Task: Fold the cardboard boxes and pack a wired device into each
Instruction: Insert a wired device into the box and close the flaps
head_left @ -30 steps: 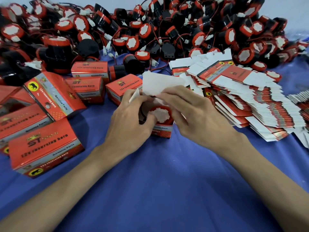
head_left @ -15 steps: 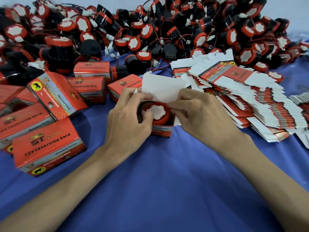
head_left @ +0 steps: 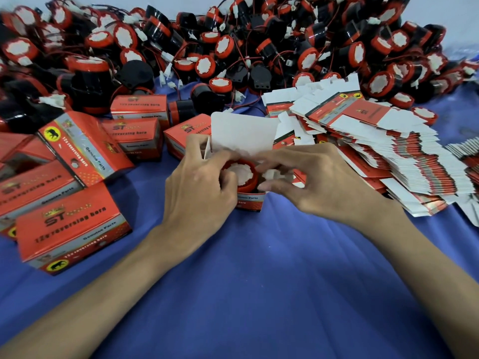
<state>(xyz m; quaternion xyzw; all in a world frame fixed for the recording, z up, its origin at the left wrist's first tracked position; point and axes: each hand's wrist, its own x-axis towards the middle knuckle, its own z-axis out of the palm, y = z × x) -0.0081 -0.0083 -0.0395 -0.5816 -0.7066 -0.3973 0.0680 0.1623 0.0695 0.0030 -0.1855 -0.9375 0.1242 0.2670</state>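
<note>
1. Centrally, on the blue cloth (head_left: 259,281), one orange printed cardboard box (head_left: 250,200) stood open, with its white lid flap (head_left: 243,133) upright behind the opening.
2. A round black-and-red wired device (head_left: 242,177) sat in the box mouth, white face up, with its red rim above the box edge.
3. Left hand (head_left: 199,193): its fingers were curled round the box's left side and steadied it.
4. Right hand (head_left: 318,185): its thumb and forefinger appeared to pinch the white plastic connector (head_left: 270,174) just beside the device.
5. Step in hand, as judged: stowing the device and its lead.
6. The next move called for tucking the connector below the rim, seating the device fully, then closing the lid flap.
</note>
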